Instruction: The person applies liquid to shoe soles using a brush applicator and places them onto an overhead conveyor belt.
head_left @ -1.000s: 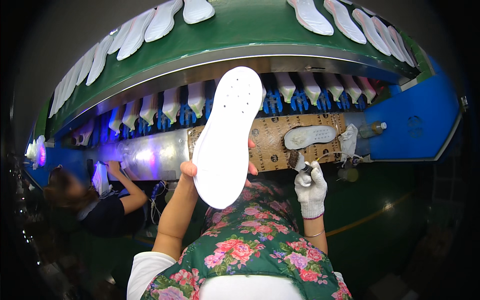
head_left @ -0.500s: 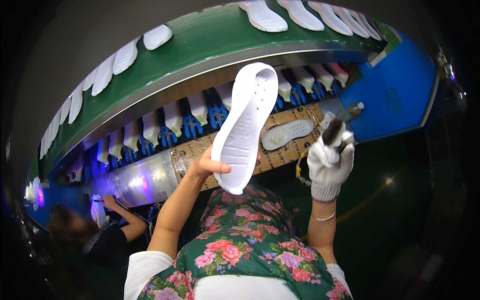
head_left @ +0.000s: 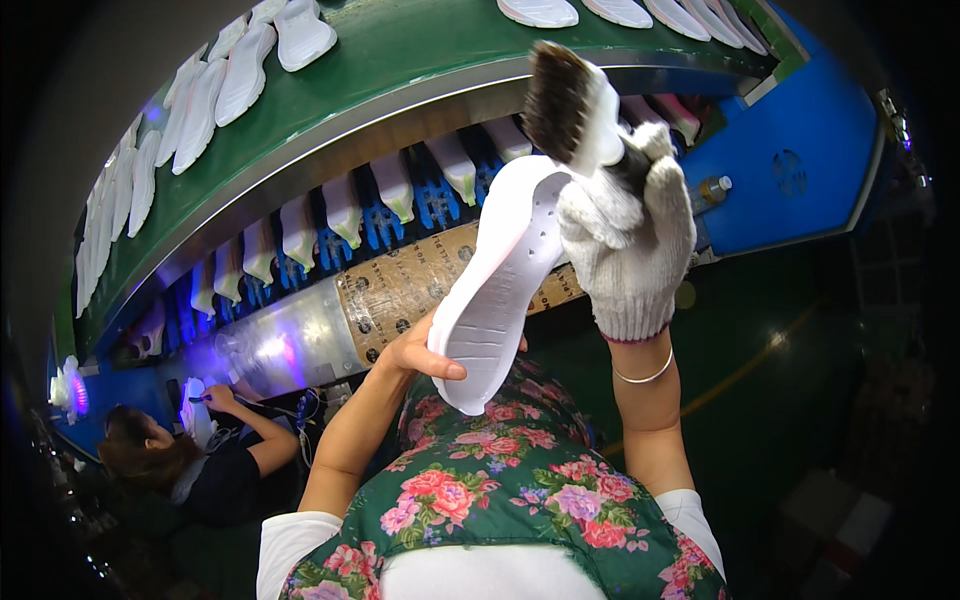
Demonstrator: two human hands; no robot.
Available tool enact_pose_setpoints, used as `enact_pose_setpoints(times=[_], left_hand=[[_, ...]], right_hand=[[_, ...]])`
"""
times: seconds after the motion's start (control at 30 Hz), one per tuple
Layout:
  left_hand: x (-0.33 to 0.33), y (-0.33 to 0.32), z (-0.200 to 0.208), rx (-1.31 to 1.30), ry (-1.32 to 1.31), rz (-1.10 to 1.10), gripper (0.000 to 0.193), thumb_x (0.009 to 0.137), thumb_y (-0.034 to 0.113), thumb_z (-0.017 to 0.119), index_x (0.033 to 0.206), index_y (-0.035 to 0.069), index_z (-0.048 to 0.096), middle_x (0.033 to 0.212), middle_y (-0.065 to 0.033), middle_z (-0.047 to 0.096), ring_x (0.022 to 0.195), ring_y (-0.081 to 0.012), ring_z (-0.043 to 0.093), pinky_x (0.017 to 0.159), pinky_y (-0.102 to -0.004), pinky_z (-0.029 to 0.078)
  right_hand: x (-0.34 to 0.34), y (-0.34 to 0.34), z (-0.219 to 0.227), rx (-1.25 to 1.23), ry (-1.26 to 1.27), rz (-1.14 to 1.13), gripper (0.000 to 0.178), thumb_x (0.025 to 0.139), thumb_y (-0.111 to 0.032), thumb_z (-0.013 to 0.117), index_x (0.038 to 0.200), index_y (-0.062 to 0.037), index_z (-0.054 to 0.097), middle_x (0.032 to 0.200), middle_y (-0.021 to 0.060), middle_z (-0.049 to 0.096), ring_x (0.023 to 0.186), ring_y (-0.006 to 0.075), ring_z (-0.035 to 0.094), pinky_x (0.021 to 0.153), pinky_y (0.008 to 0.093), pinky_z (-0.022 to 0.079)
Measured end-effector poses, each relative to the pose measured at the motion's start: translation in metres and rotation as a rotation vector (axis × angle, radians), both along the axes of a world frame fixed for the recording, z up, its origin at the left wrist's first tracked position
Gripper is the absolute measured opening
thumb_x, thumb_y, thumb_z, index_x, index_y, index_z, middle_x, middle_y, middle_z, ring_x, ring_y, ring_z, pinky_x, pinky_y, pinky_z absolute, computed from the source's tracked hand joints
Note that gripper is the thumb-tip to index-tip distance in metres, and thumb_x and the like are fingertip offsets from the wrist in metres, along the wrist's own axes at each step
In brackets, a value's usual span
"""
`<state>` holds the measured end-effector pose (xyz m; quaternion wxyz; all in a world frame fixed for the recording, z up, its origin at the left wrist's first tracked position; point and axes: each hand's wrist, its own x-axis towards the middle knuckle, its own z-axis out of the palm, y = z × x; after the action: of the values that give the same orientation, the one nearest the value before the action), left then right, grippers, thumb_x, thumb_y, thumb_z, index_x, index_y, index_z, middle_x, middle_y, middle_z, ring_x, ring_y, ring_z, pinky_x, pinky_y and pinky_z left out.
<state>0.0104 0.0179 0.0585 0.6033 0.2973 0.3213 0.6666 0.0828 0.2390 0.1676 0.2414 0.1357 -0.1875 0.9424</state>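
A white shoe sole stands tilted in front of me, its hollow inner face with small holes toward me. My bare left hand grips its lower end, thumb on the near face and fingers behind. In a white knitted glove, my right hand is closed round the dark handle of a brush with dark bristles and a pale head. The bristles point up and left, above the sole's top end. The glove overlaps the sole's upper right edge; I cannot tell whether they touch.
A green conveyor belt carries several white soles across the back. Below it hang more soles over blue racks. A cardboard-covered ledge lies behind my hands. At lower left a co-worker handles another sole. A bottle stands right.
My right hand has risen and moved left with the brush, to beside the sole's top. The held sole has dropped slightly. Soles on the belt have shifted.
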Motion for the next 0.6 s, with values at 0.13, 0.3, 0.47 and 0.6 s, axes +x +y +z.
enact_pose_setpoints(times=[0.13, 0.3, 0.47, 0.6], left_hand=[[0.004, -0.001, 0.001, -0.029, 0.032, -0.002, 0.103, 0.062, 0.026, 0.082, 0.149, -0.002, 0.033, 0.126, -0.0249, 0.059, 0.115, -0.0348, 0.062, 0.096, -0.0455, 0.051], [0.004, 0.001, 0.002, -0.013, -0.002, 0.015, 0.102, 0.062, 0.025, 0.081, 0.148, -0.002, 0.034, 0.125, -0.0253, 0.059, 0.116, -0.0357, 0.062, 0.096, -0.0457, 0.051], [0.004, 0.002, 0.012, 0.078, -0.092, 0.121, 0.104, 0.061, 0.024, 0.081, 0.149, -0.003, 0.033, 0.135, -0.0253, 0.052, 0.116, -0.0393, 0.061, 0.095, -0.0471, 0.052], [0.002, 0.002, 0.01, 0.145, -0.112, 0.165, 0.108, 0.062, 0.026, 0.084, 0.15, -0.003, 0.03, 0.136, -0.03, 0.046, 0.114, -0.0472, 0.059, 0.085, -0.0509, 0.059]], right_hand=[[-0.007, -0.008, -0.002, -0.023, -0.078, -0.078, 0.028, 0.095, -0.008, 0.065, 0.121, 0.0024, 0.064, 0.116, 0.0147, 0.067, 0.096, 0.0192, 0.069, 0.07, 0.0243, 0.059], [-0.01, -0.015, -0.017, -0.075, -0.066, 0.038, 0.024, 0.093, -0.004, 0.065, 0.116, 0.0042, 0.066, 0.116, 0.0133, 0.067, 0.097, 0.0188, 0.069, 0.072, 0.0219, 0.058], [0.011, -0.018, -0.018, 0.04, 0.043, 0.126, 0.018, 0.099, -0.019, 0.062, 0.11, -0.0062, 0.056, 0.096, 0.0044, 0.063, 0.063, 0.0049, 0.049, 0.056, 0.0205, 0.043], [0.046, -0.012, -0.032, -0.203, 0.031, 0.034, 0.024, 0.098, -0.016, 0.064, 0.118, -0.0034, 0.063, 0.123, 0.0053, 0.063, 0.065, 0.0073, 0.048, 0.057, 0.0203, 0.044]])
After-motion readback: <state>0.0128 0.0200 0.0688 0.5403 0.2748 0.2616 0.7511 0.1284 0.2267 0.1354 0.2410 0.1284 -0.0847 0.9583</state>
